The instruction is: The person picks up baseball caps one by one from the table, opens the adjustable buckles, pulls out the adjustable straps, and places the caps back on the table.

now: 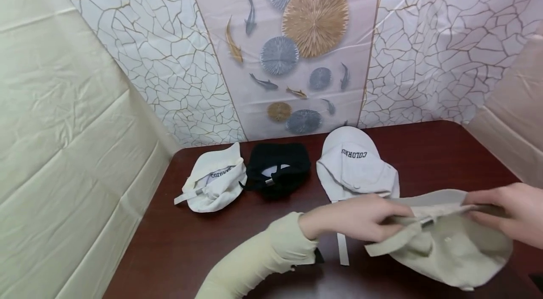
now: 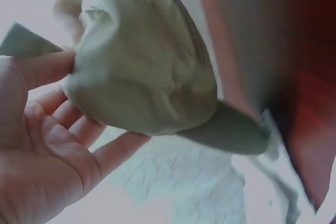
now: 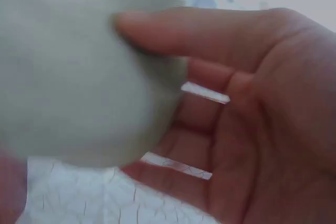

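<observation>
Between both hands, above the front right of the table, is a beige baseball cap (image 1: 462, 247), its strap and buckle toward the left. My left hand (image 1: 360, 219) grips the rim by the strap; in the left wrist view its thumb and fingers (image 2: 47, 69) pinch the cap (image 2: 142, 61). On the opposite side my right hand (image 1: 509, 209) holds the edge, and the right wrist view shows its thumb (image 3: 157, 30) on the cloth (image 3: 79, 77), which is blurred. Just behind lies a white cap (image 1: 356, 167) lettered COLORADO, partly covered by the left hand.
A black cap (image 1: 277, 167) and another white cap (image 1: 218, 181) lie along the back of the dark red table (image 1: 178, 252). Patterned cloth (image 1: 203, 53) hangs behind the table, and plain cream cloth (image 1: 76, 148) hangs at the left.
</observation>
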`<move>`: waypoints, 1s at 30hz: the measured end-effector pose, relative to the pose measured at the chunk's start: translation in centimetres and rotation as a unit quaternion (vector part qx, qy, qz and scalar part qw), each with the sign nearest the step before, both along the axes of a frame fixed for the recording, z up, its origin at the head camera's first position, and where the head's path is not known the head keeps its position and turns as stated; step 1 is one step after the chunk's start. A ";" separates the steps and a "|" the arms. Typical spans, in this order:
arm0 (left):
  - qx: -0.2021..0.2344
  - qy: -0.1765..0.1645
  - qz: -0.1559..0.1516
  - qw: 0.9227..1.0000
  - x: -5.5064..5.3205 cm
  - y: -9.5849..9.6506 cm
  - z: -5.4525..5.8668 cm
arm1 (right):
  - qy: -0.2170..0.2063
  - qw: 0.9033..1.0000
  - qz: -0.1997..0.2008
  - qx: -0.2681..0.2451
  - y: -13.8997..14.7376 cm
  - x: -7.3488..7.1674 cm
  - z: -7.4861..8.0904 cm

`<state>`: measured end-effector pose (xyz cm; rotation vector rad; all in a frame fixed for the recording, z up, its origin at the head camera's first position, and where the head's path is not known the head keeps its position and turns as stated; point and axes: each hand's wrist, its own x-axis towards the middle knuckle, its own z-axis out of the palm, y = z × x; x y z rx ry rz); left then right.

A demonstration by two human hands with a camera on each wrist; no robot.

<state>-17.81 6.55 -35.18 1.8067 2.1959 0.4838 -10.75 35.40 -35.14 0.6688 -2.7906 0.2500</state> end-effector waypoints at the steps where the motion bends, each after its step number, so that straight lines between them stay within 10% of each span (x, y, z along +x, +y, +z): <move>1: 0.012 -0.017 0.011 1.000 -0.3 -1.0 0.5 | 0.026 0.999 0.023 -0.019 -0.7 -0.2 0.6; 13: 0.194 -0.191 0.116 0.955 -3.4 -8.5 2.2 | 0.033 0.989 0.111 -0.091 -7.9 -3.8 5.0; 23: 0.247 -0.181 0.121 0.944 -3.7 -8.8 1.2 | 0.011 0.989 0.113 -0.092 -8.5 -5.1 4.2; 30: 0.261 -0.200 0.147 0.933 -3.4 -8.1 1.5 | 0.090 0.986 0.086 -0.107 -8.9 -4.5 5.3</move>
